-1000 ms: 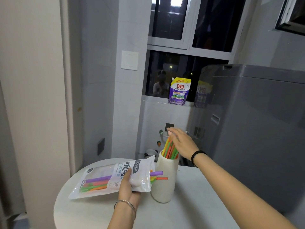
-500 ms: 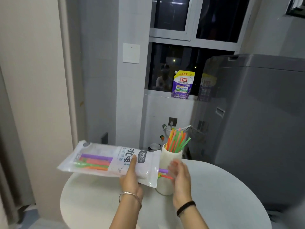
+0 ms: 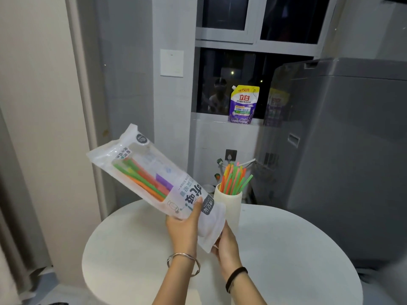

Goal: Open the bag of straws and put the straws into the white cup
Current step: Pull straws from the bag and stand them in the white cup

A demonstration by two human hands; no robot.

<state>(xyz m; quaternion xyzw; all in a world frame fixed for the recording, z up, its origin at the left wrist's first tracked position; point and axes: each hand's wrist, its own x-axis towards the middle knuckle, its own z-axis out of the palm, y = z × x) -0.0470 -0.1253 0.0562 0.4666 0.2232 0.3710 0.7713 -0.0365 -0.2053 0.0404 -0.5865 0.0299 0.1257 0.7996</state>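
The clear plastic straw bag (image 3: pixel 154 172) is tilted, its sealed end up to the left and its open end down to the right. Several green, orange, pink and purple straws lie inside it. My left hand (image 3: pixel 185 227) grips the bag around its lower printed part. My right hand (image 3: pixel 226 245) is at the bag's open lower end, fingers touching its edge; whether it holds straws is hidden. The white cup (image 3: pixel 229 210) stands upright on the round white table (image 3: pixel 286 249), right behind the bag's lower end, with several coloured straws (image 3: pixel 234 180) sticking out.
A grey washing machine (image 3: pixel 352 150) stands close to the table on the right. A purple detergent pouch (image 3: pixel 243 104) sits on the window ledge. A beige wall and curtain are on the left.
The bag has tipped from nearly level to steeply tilted, open end down. My right hand moved from the cup's straws down to the bag's open end. The straw tips that stuck out are hidden now.
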